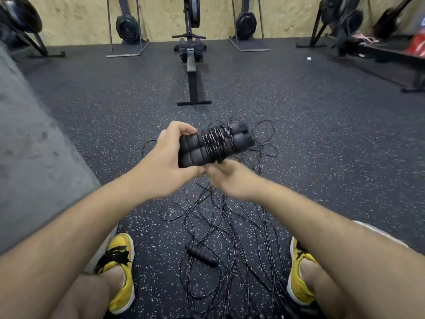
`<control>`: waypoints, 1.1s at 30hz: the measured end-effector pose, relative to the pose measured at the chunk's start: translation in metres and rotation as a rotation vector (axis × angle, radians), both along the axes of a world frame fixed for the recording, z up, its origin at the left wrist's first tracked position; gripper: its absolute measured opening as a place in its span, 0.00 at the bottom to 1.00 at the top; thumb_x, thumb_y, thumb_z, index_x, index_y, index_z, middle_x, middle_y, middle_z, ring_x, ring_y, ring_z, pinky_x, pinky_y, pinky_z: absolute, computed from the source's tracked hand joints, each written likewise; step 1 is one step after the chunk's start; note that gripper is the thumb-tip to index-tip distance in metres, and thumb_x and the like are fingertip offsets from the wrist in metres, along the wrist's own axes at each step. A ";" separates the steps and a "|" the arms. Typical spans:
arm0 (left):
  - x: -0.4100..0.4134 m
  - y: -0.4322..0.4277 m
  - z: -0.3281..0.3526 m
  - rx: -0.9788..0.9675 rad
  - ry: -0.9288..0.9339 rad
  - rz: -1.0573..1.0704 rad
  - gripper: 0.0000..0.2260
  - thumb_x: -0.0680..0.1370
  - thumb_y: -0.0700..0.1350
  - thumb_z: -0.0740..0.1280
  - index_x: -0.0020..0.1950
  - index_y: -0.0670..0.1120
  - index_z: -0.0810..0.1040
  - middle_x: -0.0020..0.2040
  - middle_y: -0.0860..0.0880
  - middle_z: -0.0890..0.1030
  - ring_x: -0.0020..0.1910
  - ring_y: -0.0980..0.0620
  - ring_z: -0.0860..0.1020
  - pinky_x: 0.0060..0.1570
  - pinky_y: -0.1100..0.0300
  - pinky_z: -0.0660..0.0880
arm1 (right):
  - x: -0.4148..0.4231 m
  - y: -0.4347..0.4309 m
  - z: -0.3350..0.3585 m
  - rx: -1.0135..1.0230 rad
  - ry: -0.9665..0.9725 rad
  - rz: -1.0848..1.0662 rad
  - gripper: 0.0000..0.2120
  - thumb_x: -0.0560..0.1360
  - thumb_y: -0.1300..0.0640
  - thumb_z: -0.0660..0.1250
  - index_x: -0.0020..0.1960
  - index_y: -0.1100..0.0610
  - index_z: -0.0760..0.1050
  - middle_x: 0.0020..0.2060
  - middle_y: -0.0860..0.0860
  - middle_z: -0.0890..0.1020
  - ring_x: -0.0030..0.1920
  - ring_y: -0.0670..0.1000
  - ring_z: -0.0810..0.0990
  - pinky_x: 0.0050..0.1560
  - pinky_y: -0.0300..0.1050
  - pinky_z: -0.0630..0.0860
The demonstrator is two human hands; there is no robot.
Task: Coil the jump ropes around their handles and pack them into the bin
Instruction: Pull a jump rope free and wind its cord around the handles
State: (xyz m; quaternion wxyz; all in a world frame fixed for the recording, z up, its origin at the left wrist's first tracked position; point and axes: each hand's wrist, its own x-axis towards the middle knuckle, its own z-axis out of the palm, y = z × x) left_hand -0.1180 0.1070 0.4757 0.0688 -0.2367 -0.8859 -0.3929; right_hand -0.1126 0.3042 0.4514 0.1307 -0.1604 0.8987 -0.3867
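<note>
Head view
left hand [164, 158]: grips the near end of the handle pair [192, 149], fingers over the top, thumb underneath
handle pair: 2 black foam handles side by side, held above the floor [322, 139]
coiled rope [217, 143]: wound around the middle of the pair
right hand [226, 178]: just below the bundle, fingers curled; blurred, can't tell if it pinches rope
loose ropes [230, 226]: tangled on the floor under both hands, count unclear
loose handle [201, 255]: 1, on the floor between 2 yellow shoes [122, 272]
</note>
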 end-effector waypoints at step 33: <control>0.010 0.027 -0.003 0.275 -0.127 0.204 0.16 0.82 0.50 0.64 0.69 0.52 0.67 0.58 0.57 0.74 0.47 0.76 0.73 0.47 0.77 0.67 | 0.017 -0.027 0.015 -0.142 0.354 -0.228 0.11 0.82 0.57 0.54 0.57 0.56 0.74 0.48 0.52 0.83 0.48 0.54 0.80 0.48 0.50 0.75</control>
